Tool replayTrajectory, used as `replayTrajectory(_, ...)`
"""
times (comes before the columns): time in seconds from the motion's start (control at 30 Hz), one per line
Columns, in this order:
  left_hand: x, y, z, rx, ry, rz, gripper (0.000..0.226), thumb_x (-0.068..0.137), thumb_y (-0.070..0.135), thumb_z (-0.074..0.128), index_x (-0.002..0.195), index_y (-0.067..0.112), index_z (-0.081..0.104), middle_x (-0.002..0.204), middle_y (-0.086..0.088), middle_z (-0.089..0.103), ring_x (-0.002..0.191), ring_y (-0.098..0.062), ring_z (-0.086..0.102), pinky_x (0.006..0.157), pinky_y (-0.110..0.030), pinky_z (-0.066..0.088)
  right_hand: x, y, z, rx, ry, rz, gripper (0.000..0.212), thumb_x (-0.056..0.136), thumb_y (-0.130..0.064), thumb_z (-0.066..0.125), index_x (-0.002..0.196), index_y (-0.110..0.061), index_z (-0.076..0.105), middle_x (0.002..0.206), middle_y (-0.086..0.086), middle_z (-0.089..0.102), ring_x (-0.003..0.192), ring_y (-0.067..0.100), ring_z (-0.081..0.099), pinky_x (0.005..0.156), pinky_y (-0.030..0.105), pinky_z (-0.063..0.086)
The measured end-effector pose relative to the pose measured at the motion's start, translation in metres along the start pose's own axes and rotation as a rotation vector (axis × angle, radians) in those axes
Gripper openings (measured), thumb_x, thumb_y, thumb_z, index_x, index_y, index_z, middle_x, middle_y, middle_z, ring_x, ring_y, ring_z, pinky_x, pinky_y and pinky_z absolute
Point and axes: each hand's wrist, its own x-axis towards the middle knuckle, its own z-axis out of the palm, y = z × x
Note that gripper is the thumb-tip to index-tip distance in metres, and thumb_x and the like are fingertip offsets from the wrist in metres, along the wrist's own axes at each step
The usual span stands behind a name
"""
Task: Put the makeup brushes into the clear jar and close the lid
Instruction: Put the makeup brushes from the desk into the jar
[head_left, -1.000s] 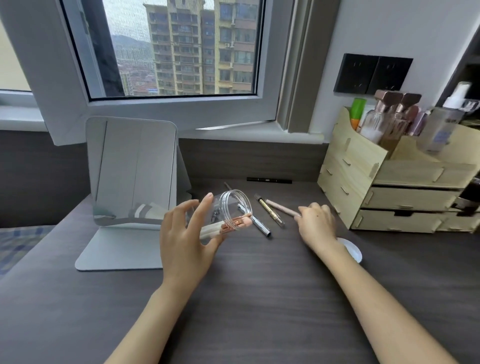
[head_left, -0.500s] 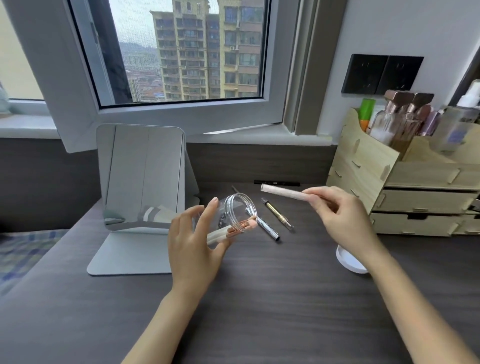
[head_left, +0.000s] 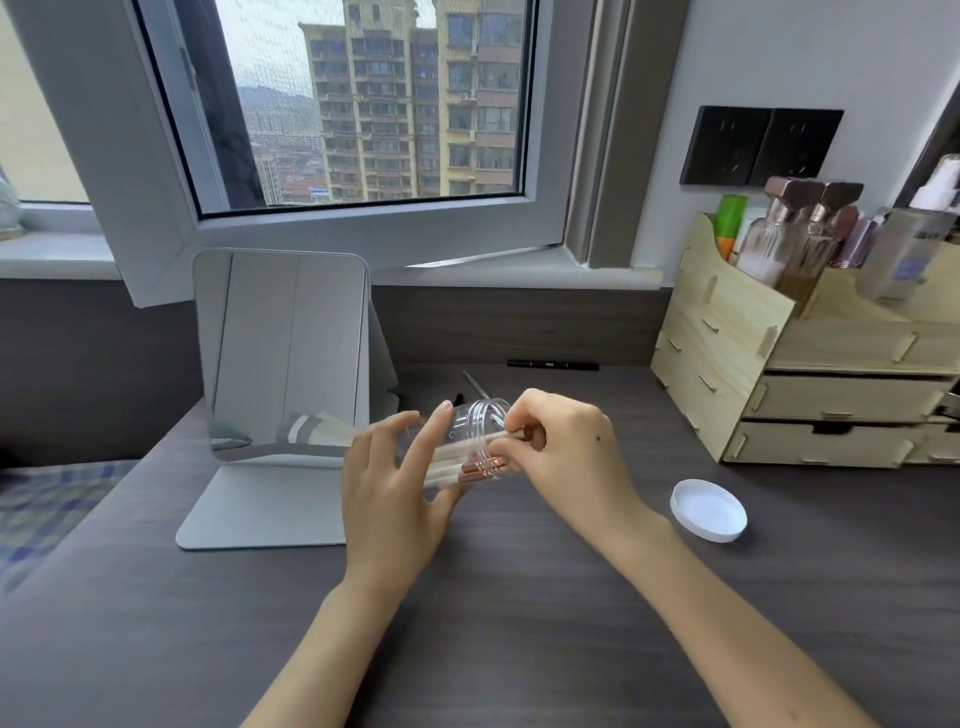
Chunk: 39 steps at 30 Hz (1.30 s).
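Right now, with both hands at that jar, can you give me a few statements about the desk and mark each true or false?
1. The left hand holds the clear jar tipped on its side. True.
2. The white lid is screwed onto the jar. False: it lies on the desk, right of the hands, apart from the jar.
3. The right hand is at the jar's mouth, feeding in a brush. True.
4. The mirror lies flat, face down. False: it stands upright on its base, left of the jar.
5. A black pen lies near the desk's back edge. True.
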Motion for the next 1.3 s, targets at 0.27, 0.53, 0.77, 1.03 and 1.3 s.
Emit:
replayTrajectory(0.27, 0.001, -0.003, -0.002, 0.001, 0.008, -0.054, 0.082, 0.056, 0.021, 0.089, 0.127, 0.023, 0.050, 0.107, -0.016, 0.060, 0.096, -0.032, 0.053, 0.080, -0.041, 0.044, 0.013, 0.050, 0.016, 0.413, 0.153, 0.347, 0.029, 0.091, -0.022, 0.057, 0.068, -0.010, 0.071, 0.050, -0.012, 0.058, 0.051, 0.000, 0.051, 0.057, 0.019, 0.041)
replayTrajectory(0.53, 0.003, -0.005, -0.003, 0.004, 0.062, -0.151, 0.084, 0.053, 0.019, 0.091, 0.128, 0.019, 0.053, 0.105, -0.014, 0.058, 0.094, -0.032, 0.053, 0.080, -0.037, 0.041, -0.002, 0.089, 0.056, -0.492, -0.225, 0.326, 0.031, 0.087, -0.039, 0.058, 0.099, -0.013, 0.071, 0.104, 0.008, 0.064, 0.101, 0.028, 0.054, 0.081, 0.035, 0.046)
replayTrajectory(0.77, 0.005, -0.004, -0.006, -0.005, 0.070, -0.204, 0.080, 0.054, 0.019, 0.090, 0.126, 0.015, 0.057, 0.102, -0.018, 0.059, 0.092, -0.036, 0.055, 0.080, -0.034, 0.038, -0.002, 0.080, 0.011, 0.112, 0.180, 0.400, 0.013, 0.087, -0.012, 0.059, 0.077, -0.012, 0.068, 0.074, 0.001, 0.068, 0.068, 0.017, 0.059, 0.062, 0.026, 0.043)
replayTrajectory(1.03, 0.003, -0.003, -0.003, -0.006, 0.062, -0.114, 0.078, 0.057, 0.022, 0.089, 0.127, 0.018, 0.055, 0.106, -0.015, 0.059, 0.094, -0.032, 0.053, 0.078, -0.041, 0.044, -0.017, 0.021, -0.042, 0.607, 0.258, 0.220, 0.015, 0.079, -0.015, 0.068, 0.078, -0.029, 0.063, 0.067, -0.011, 0.061, 0.055, 0.003, 0.053, 0.054, 0.015, 0.046)
replayTrajectory(1.3, 0.000, -0.001, -0.003, -0.051, 0.060, 0.006, 0.070, 0.070, 0.037, 0.079, 0.131, 0.025, 0.047, 0.113, -0.013, 0.058, 0.103, -0.024, 0.049, 0.086, -0.031, 0.040, -0.024, -0.011, -0.002, 0.424, 0.113, 0.143, 0.011, 0.072, -0.020, 0.078, 0.072, -0.016, 0.067, 0.065, -0.004, 0.069, 0.058, 0.008, 0.060, 0.059, 0.030, 0.052)
